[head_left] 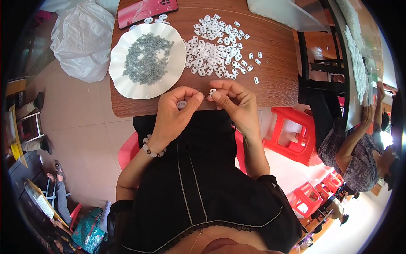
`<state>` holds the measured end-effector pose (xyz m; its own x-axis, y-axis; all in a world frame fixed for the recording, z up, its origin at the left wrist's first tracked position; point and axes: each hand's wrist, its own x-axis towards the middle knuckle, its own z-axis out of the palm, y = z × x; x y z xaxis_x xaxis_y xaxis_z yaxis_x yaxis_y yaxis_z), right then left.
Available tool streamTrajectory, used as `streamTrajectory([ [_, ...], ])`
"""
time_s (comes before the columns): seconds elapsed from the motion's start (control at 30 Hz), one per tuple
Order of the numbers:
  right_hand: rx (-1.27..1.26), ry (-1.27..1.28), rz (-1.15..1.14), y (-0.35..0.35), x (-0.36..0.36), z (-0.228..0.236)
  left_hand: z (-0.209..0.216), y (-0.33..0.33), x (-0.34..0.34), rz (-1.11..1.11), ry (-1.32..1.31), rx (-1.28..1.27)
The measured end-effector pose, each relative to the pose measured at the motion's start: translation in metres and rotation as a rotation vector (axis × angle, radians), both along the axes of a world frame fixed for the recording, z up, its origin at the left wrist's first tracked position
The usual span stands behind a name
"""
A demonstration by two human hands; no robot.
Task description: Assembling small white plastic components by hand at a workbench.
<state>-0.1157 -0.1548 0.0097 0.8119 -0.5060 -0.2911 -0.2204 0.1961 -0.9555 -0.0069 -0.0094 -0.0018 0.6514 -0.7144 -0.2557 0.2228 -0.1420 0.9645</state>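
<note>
Two hands meet at the surface [270, 91] edge: right hand [237, 101] pinches one small white plastic piece [212, 91], left hand [177, 108] closes on another [182, 104]. They look light, stiff, slippery; better gripped by the sides.

Both hands, left hand [175, 111] and right hand [237, 103], pinched small white clips [212, 91] just below the white plate [127, 80] at the counter [275, 63] edge.

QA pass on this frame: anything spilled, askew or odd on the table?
Nothing damaged. A few white plastic pieces lie apart from the main white pile, between the plate of grey parts and the red phone.
</note>
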Motion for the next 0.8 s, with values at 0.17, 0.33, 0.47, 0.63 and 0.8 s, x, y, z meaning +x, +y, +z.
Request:
streamTrajectory([
  [0.17,0.106,0.002,0.023,0.001,-0.002,-0.006,0.002,0.0,-0.001,-0.017,-0.029,-0.01],
  [0.33,0.087,0.014,0.077,0.002,-0.004,0.002,0.0,0.003,0.002,-0.066,-0.115,-0.024],
  [0.47,0.031,0.009,0.073,-0.001,-0.004,0.005,-0.002,0.005,0.003,-0.072,-0.128,-0.05],
  [0.63,-0.07,0.0,0.128,-0.001,-0.005,0.01,0.002,0.005,0.006,-0.128,-0.112,-0.009],
  [0.8,-0.099,0.03,0.153,-0.001,-0.005,0.014,0.004,0.005,0.005,-0.138,-0.102,-0.016],
])
